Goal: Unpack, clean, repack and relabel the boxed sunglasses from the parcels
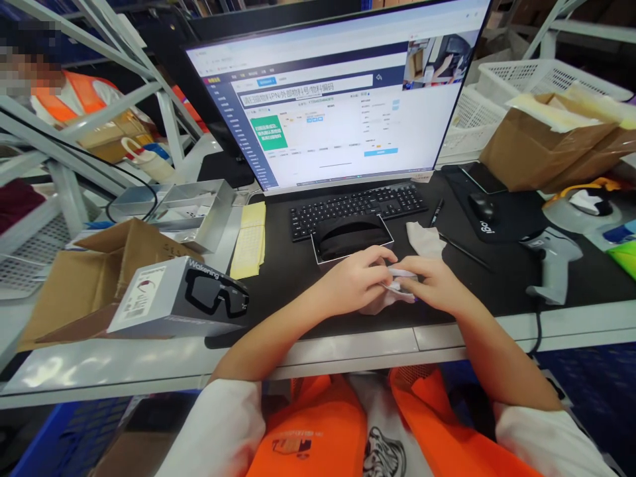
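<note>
My left hand (354, 281) and my right hand (437, 281) meet over the black desk mat, fingers pinched on a crumpled white piece (385, 301) of thin cloth or paper. My fingers cover part of it, so its exact kind is unclear. Just beyond my left hand is an open box tray (318, 255) with a black glasses case (352, 235) in it. Another white piece of cloth or paper (426, 240) lies flat beyond my right hand. To the left, a grey box sleeve (173, 301) printed with black glasses and "Wakening" leans near an open cardboard box (94, 271).
A monitor (328, 119) and keyboard (358, 207) stand behind. Yellow slips (249, 240) lie left of the keyboard. On the right are a pen (437, 212), mouse (481, 207), barcode scanner (552, 265), tape roll (579, 215) and cardboard box (541, 142). A person (84, 96) is at far left.
</note>
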`<state>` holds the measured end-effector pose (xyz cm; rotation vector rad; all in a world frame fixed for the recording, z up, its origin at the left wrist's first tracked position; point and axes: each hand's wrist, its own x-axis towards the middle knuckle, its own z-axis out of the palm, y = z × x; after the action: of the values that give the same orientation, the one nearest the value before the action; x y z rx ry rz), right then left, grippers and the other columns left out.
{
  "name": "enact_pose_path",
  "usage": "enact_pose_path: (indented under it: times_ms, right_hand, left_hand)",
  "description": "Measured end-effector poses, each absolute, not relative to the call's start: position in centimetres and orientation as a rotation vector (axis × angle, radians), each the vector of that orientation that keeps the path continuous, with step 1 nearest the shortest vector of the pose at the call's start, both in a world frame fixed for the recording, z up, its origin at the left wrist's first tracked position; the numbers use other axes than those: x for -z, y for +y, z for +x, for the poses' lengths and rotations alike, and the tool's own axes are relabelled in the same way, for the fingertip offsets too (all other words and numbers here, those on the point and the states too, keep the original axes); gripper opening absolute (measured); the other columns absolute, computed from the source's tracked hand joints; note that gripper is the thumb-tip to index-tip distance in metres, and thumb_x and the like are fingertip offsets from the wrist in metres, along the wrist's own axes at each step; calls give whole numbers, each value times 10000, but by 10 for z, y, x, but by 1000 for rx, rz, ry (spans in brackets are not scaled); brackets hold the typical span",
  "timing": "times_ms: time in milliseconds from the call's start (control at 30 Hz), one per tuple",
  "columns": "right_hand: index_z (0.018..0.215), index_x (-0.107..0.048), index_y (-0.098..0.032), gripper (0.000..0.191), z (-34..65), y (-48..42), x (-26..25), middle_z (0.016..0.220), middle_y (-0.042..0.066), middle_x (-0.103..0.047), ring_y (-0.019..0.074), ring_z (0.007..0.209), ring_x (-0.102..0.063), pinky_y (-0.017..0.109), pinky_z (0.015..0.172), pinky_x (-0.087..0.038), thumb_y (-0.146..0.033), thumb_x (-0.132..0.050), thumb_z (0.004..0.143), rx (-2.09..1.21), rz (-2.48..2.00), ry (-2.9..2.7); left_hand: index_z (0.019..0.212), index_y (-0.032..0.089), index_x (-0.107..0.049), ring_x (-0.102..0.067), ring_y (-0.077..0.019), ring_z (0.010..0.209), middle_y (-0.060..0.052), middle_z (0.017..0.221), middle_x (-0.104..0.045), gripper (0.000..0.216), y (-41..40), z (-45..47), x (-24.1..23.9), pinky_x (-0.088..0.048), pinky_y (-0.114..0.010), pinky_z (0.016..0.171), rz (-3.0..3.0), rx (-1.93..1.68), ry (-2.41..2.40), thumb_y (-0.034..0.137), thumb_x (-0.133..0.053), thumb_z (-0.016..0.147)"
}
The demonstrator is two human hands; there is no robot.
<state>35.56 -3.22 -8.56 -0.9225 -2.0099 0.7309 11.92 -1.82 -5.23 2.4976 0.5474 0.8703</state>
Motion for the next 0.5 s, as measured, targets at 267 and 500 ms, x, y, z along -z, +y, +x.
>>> enact_pose_path:
  times_ms: [267,500]
  right_hand:
    - [903,-783,-244,259,356,-36,99,816,19,-756,185,707,-692,292,655,-548,-485,-688,918,-577,-1044,-1265]
    - [819,-643,-256,290,370,-10,107,715,-34,-594,153,590,-561,301,590,-524,-522,-755,841,-793,-811,-702]
  left_hand:
    - [1607,282,-294,-486,-327,1430,-153,1577,-447,953,-12,123,73,-440,-490,1187,2170,-788,699,479,-801,824]
    - [1404,177,-553,-658,-288,1197,-142,1336,-679,560,-16,139,91,-515,-419,1033,1916,-654,744,564,-508,1002]
